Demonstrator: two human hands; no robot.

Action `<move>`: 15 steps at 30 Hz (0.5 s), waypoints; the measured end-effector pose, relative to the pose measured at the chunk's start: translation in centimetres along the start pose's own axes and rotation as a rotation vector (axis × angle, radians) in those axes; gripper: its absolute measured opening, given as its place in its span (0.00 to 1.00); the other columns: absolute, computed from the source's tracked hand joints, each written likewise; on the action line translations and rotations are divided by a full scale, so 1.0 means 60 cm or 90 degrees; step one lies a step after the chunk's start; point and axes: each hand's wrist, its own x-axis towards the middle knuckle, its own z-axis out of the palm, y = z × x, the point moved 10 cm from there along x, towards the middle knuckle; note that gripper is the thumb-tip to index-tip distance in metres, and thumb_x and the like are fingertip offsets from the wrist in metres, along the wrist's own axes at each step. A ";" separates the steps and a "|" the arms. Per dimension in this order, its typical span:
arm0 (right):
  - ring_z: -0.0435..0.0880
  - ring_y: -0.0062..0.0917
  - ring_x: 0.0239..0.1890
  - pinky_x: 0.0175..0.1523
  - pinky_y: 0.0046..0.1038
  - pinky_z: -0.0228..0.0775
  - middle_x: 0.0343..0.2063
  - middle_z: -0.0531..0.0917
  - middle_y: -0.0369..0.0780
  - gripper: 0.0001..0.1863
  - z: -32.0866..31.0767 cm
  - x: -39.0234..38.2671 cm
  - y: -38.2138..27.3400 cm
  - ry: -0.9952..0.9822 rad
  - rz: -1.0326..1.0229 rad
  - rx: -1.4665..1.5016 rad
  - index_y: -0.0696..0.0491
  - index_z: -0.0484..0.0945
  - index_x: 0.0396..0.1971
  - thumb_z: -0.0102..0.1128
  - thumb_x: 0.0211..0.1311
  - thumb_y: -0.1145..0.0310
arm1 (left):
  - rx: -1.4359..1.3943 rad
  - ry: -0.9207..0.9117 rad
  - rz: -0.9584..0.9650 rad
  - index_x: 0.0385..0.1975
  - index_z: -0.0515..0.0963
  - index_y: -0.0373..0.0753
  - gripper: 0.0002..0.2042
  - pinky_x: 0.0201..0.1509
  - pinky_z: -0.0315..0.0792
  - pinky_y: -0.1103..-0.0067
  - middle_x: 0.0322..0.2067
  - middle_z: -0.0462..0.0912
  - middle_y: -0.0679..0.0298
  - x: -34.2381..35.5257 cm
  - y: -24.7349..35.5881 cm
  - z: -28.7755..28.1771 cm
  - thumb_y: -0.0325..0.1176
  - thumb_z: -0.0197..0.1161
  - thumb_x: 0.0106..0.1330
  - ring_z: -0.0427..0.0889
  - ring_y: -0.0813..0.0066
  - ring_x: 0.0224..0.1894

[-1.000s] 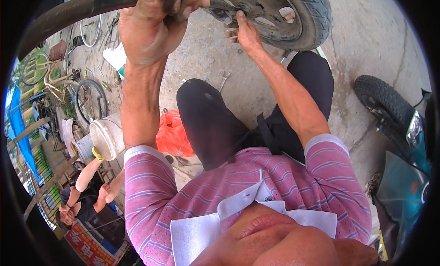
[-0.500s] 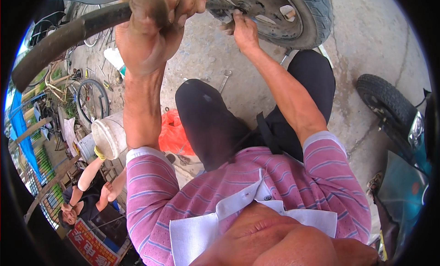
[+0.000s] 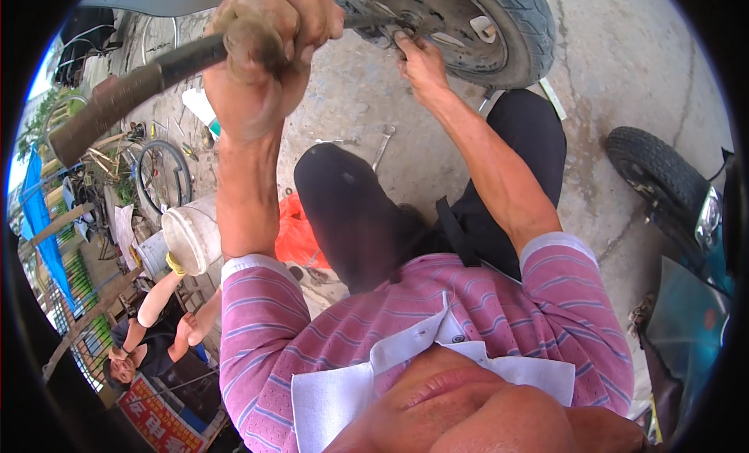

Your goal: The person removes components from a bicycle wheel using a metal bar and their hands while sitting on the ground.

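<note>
My left hand (image 3: 269,51) is wrapped round a long dark bar (image 3: 140,90), whose thick, worn brown end sticks out to the left. On the other side of the fist a thin metal shaft runs right to the hub of a wheel (image 3: 511,31) at the top. At that hub, beside the shaft's far end, is my right hand (image 3: 424,69), thumb and fingers closed together; what they grip is hidden. The wheel has a black treaded tyre and a dirty grey rim, and belongs to a vehicle only partly in view.
Between my knees and the wheel, a combination wrench (image 3: 383,147) lies on the concrete. A red plastic bag (image 3: 295,238) and a white bucket (image 3: 191,236) are at my left. Farther left are a bicycle wheel (image 3: 160,176) and a seated person (image 3: 152,348). At right stands another vehicle's tyre (image 3: 655,164).
The bar's thick end has shifted right and slightly down in view, with my left fist still round it. My right hand stays by the hub; the whole view has shifted a little.
</note>
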 end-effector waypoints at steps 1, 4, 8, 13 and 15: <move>0.67 0.15 0.16 0.19 0.21 0.55 0.19 0.72 0.31 0.15 -0.005 -0.007 0.011 0.004 0.045 0.040 0.51 0.72 0.26 0.59 0.65 0.57 | 0.032 0.002 0.004 0.21 0.61 0.46 0.26 0.39 0.59 0.73 0.20 0.60 0.71 -0.002 0.001 0.005 0.64 0.49 0.66 0.56 0.78 0.23; 0.70 0.16 0.18 0.21 0.19 0.57 0.21 0.75 0.32 0.12 -0.002 -0.009 0.012 0.005 0.094 0.086 0.50 0.74 0.29 0.59 0.65 0.59 | 0.040 -0.006 0.014 0.20 0.62 0.46 0.26 0.38 0.60 0.73 0.20 0.62 0.70 0.005 0.005 0.011 0.63 0.49 0.67 0.57 0.78 0.23; 0.74 0.14 0.21 0.23 0.19 0.61 0.24 0.80 0.33 0.13 -0.003 -0.011 0.018 -0.006 0.131 0.128 0.52 0.77 0.33 0.59 0.65 0.57 | 0.030 -0.006 0.000 0.21 0.62 0.46 0.26 0.39 0.59 0.74 0.21 0.62 0.70 0.011 0.003 0.006 0.64 0.49 0.66 0.58 0.78 0.24; 0.72 0.13 0.23 0.24 0.19 0.61 0.25 0.78 0.31 0.12 0.000 -0.023 0.014 0.030 0.157 0.161 0.50 0.78 0.34 0.58 0.65 0.56 | 0.010 0.046 0.013 0.19 0.61 0.42 0.26 0.36 0.64 0.73 0.19 0.62 0.67 0.014 0.011 -0.015 0.57 0.60 0.64 0.60 0.77 0.23; 0.72 0.13 0.23 0.24 0.19 0.61 0.25 0.77 0.30 0.12 -0.004 -0.020 0.012 0.032 0.146 0.131 0.49 0.78 0.34 0.58 0.65 0.55 | 0.008 0.014 0.018 0.20 0.62 0.43 0.25 0.38 0.62 0.73 0.20 0.62 0.68 0.015 0.010 -0.013 0.59 0.54 0.66 0.59 0.77 0.23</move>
